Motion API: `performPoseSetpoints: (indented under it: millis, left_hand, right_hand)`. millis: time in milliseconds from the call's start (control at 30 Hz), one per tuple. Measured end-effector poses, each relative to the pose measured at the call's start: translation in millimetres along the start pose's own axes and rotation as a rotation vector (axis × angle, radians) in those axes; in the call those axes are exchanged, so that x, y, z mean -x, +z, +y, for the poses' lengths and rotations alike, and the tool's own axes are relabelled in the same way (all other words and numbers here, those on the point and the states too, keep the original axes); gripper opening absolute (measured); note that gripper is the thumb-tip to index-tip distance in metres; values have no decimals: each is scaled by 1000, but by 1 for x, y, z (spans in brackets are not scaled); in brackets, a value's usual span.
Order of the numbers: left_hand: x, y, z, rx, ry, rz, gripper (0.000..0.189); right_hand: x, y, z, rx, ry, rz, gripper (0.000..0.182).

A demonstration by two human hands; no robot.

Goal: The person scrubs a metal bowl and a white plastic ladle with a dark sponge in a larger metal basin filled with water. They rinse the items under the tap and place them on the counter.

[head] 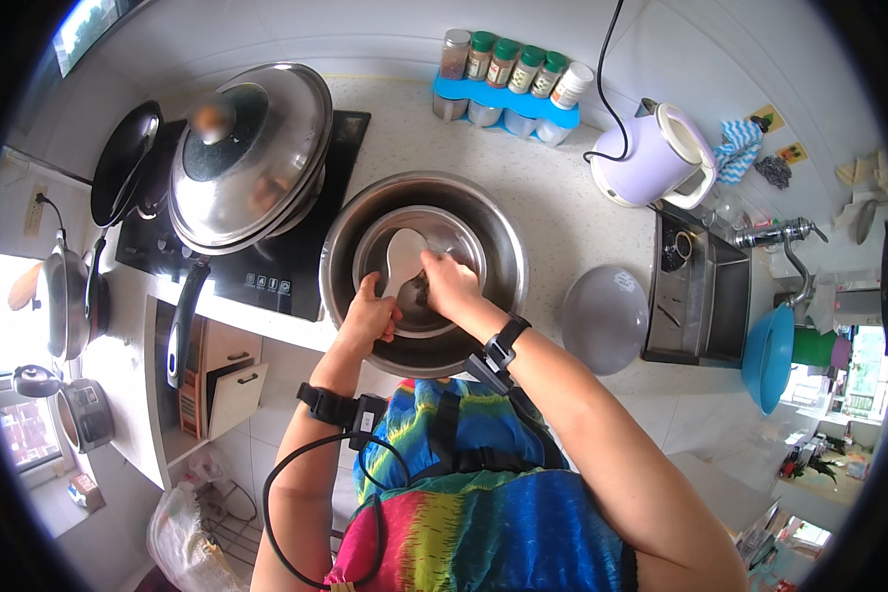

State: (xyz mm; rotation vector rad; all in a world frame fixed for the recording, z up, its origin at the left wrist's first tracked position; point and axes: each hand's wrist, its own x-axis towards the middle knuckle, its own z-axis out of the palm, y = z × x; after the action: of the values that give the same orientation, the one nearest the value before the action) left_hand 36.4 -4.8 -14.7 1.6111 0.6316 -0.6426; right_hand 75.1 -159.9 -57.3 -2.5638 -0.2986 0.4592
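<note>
A large stainless steel basin (516,296) stands on the counter before me, with a smaller steel bowl (475,240) inside it. A white rice paddle (407,255) slants across the smaller bowl, its broad end away from me. My left hand (370,317) is at the near rim of the bowl, its fingers closed around the paddle's handle. Over the bowl, my right hand (453,287) has its fingertips against the right edge of the paddle's broad end. Its lower fingers are hidden, so whether it grips anything is unclear. Something dark in the bowl is too small to identify.
Left is a black cooktop (303,266) bearing a lidded steel pan (266,177), its long handle (185,325) jutting past the counter edge. A grey plate (605,322) lies right, near the sink (699,296). Behind are a spice rack (503,92) and a lilac electric kettle (636,163).
</note>
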Motion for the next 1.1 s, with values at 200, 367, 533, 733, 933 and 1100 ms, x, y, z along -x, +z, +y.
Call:
performPoseSetpoints:
  millis: [200,367,533,733,933,1100]
  left_hand:
    - [-5,7,9,188,30,-81,60]
    - [-1,3,8,313,67,-171,56]
    - [15,3,15,228,64,-314,49]
    - [26,-5,1,120,86,-265,40]
    - [41,-7,12,-610,633,302,31]
    - [45,-5,23,-705,750,511,37]
  right_hand:
    - [0,-9,3,-315,81,254,26]
    - [24,-29,-20,-592,-108,223,22]
    - [13,-21,-16,-568,-285,267,19]
    - [-17,-23,4,-191,-154,377,23]
    - [-13,-6,18,118,-10,230,31]
    - [4,-23,10,-286,32,333,21]
